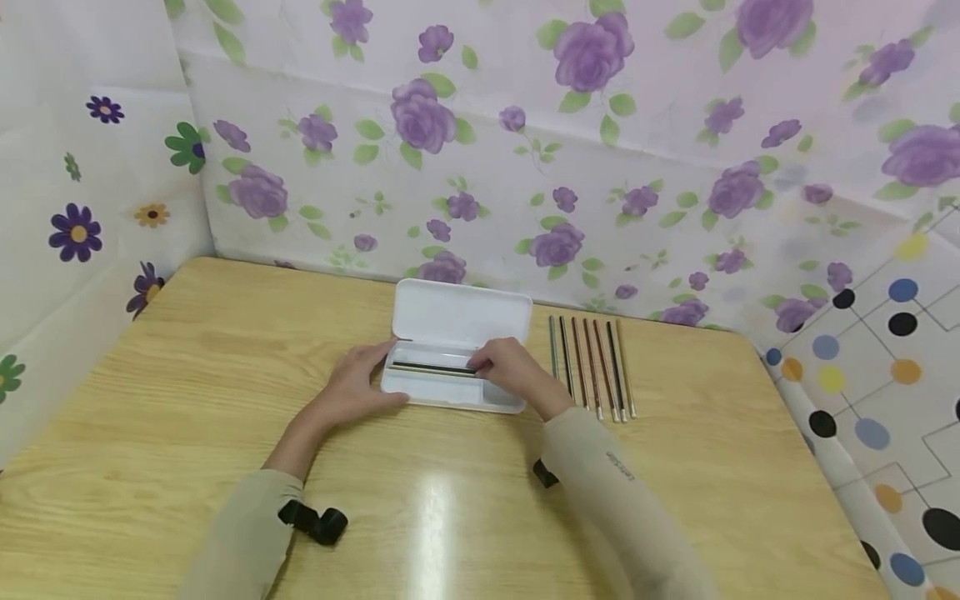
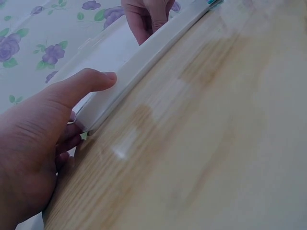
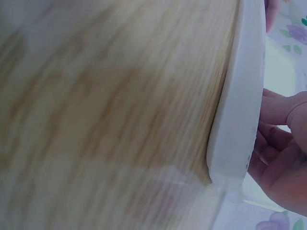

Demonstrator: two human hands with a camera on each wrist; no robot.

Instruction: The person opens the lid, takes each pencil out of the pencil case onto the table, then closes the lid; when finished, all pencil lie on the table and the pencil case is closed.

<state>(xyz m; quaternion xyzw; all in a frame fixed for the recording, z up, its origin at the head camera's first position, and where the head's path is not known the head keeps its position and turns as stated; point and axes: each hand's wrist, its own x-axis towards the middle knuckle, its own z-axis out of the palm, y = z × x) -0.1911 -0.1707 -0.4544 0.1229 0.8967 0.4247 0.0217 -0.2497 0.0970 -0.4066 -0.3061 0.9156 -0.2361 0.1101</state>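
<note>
A white pencil case lies on the table with its hinged lid raised at the back. Inside it, a black pencil and a yellowish one lie side by side lengthwise. My left hand grips the case's left end, thumb at the front wall and fingers round the end. My right hand reaches into the case from the right and pinches the right end of the black pencil; the fingertips are partly hidden. In the right wrist view, that hand is behind the case's front wall.
Several pencils in different colours lie in a row on the wooden table, right of the case. A floral cloth hangs behind the table's back edge. Patterned sheets flank it left and right.
</note>
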